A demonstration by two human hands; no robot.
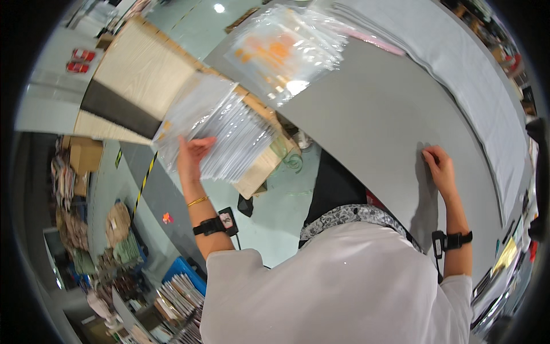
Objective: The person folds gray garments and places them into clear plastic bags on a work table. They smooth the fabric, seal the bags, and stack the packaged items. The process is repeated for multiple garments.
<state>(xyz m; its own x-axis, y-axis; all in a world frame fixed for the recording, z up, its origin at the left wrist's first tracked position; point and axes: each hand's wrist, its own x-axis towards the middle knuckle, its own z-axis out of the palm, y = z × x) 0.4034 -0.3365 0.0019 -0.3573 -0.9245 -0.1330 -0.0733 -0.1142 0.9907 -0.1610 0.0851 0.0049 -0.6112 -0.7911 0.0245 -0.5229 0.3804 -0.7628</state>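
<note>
My left hand point(192, 156) reaches over a stack of clear plastic bags point(240, 135) with flat grey-white contents, piled in overlapping rows on a light wooden board. Its fingers are apart, at the stack's left side; whether they press on the plastic is hard to see. Out over the grey tabletop point(366, 120), my right hand point(441, 169) has its fingers curled together, with nothing visible in them. Beyond the stack, more clear bags point(281, 51) with orange print lie on the table's far left corner.
Folded pale grey cloth point(447, 63) runs along the table's far and right edge. A wood-grain surface point(143, 69) with a dark strip lies left of the stack. Between stack and table is a gap above the floor. A blue crate point(186, 275) of packages stands lower left.
</note>
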